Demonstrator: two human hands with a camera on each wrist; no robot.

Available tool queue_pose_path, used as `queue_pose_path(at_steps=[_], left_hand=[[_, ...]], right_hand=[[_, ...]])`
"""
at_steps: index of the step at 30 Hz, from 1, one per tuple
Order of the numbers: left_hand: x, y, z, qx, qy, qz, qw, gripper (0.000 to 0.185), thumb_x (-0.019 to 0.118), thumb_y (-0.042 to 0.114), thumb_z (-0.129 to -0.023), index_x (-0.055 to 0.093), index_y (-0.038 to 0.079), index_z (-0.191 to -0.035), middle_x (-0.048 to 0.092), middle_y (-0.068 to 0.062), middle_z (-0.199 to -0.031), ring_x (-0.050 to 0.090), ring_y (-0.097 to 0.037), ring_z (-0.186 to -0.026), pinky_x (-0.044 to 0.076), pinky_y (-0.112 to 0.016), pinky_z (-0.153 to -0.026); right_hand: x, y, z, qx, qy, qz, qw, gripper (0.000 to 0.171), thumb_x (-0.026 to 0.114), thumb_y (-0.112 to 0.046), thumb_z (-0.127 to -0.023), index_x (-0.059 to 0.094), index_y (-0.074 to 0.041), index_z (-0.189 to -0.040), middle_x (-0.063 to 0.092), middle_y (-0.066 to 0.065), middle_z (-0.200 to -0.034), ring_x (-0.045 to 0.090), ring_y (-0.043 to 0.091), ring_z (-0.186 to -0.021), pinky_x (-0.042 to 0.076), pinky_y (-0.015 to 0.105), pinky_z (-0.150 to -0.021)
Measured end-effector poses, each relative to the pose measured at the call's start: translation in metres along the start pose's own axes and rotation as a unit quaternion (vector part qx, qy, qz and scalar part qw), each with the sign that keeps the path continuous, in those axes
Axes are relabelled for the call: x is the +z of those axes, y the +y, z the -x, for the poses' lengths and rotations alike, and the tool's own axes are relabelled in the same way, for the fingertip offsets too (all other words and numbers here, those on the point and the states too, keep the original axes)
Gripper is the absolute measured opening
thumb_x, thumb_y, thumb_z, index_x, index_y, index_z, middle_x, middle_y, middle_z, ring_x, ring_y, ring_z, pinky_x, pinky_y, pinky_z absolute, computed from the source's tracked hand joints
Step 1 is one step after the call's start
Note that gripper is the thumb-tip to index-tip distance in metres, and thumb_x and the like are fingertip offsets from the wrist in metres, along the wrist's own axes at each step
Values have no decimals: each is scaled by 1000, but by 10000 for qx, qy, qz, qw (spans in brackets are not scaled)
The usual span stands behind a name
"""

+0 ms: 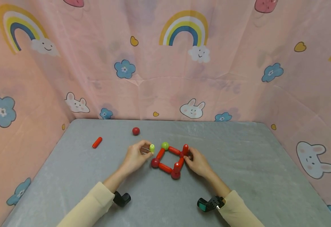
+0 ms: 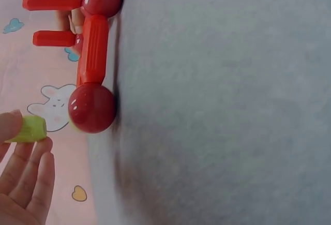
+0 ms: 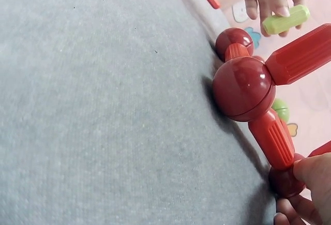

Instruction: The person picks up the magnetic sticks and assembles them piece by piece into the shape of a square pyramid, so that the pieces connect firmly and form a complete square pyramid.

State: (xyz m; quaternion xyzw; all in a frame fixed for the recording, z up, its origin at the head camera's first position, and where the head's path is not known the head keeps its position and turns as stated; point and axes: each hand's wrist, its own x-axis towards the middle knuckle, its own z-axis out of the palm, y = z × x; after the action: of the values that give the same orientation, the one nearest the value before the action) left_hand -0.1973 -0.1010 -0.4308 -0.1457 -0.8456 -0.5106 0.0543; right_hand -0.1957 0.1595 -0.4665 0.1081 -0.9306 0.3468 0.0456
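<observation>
Glossy red frame (image 1: pixel 169 160) (ribbed rods)

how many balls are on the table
5 show: a loose red ball at the back, a green ball and red balls at the frame's left and near corners; the fourth corner ball sits under the right hand.

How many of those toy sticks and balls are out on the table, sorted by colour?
Red sticks: 7
Green sticks, pinched in the left hand: 1
Red balls: 4
Green balls: 1
Total: 13
</observation>
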Motion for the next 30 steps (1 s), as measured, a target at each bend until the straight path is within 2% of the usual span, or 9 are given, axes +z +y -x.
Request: queue_pose_path(at_steps=[8, 13, 18, 23, 30], left_hand=[[9, -5, 5, 304, -301, 60, 9991, 23, 74, 3, -75, 63, 14, -93, 67, 1, -84, 65, -10, -77, 52, -22, -67], [10, -4, 7, 272, -433, 68, 9987, 23, 73, 2, -75, 63, 12, -92, 67, 1, -84, 64, -12, -78, 51, -22, -68], [11, -5, 9, 309, -432, 20, 9986, 23, 72, -2, -74, 64, 9, -92, 68, -2, -83, 65, -14, -78, 51, -21, -67], [11, -5, 9, 254, -442, 2, 9987, 24, 72, 0, -74, 64, 11, -93, 68, -1, -84, 65, -14, -79, 52, -23, -68], [11, -12, 11, 225, -625, -37, 9978, 25, 74, 1, -73, 65, 9, -95, 67, -2, -87, 65, -16, -82, 53, -25, -70]], right_hand=[[1, 1, 0, -33, 29, 20, 10000, 25, 61, -8, -85, 58, -1, -109, 61, 16, -106, 60, 22, -86, 48, 38, -76], [1, 1, 0, -50, 46, 19, 10000, 25, 62, -7, -85, 58, -1, -109, 61, 17, -107, 60, 23, -86, 49, 38, -76], [1, 1, 1, -71, 51, -47, 10000, 25, 62, -6, -85, 58, -1, -109, 61, 17, -107, 60, 23, -86, 49, 38, -76], [1, 0, 1, -82, 47, -75, 9999, 24, 61, -6, -85, 58, -1, -108, 61, 16, -106, 59, 23, -86, 49, 37, -75], [-3, -3, -1, -40, -52, -77, 9999, 26, 62, -6, -85, 58, 0, -109, 62, 17, -107, 60, 23, -85, 49, 37, -75]])
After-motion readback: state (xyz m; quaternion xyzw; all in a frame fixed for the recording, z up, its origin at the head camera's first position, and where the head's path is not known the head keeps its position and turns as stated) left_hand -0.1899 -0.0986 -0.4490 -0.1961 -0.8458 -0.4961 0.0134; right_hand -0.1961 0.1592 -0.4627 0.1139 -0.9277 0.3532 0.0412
